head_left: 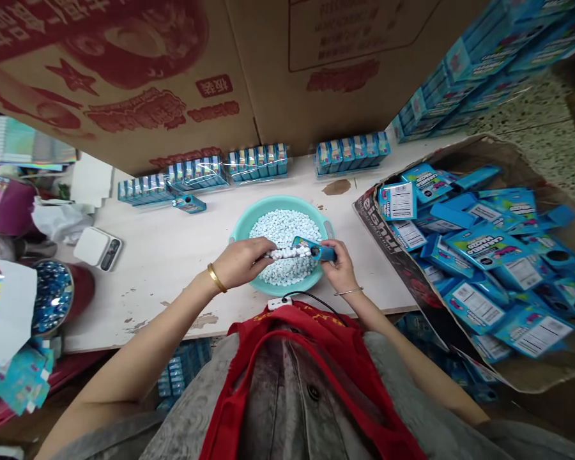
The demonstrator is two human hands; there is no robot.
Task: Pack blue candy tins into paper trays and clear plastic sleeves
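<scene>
Basin [242, 230] on table [144, 281]; carton [378, 255] right, scale [98, 248] left.

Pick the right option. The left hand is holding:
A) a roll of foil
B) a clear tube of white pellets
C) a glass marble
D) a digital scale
B: the left hand grips the clear tube of white pellets, whose end meets the blue box in the right hand.

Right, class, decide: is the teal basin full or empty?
Mostly full: small white pellets heap up inside the teal basin, nearly to its rim.
</scene>
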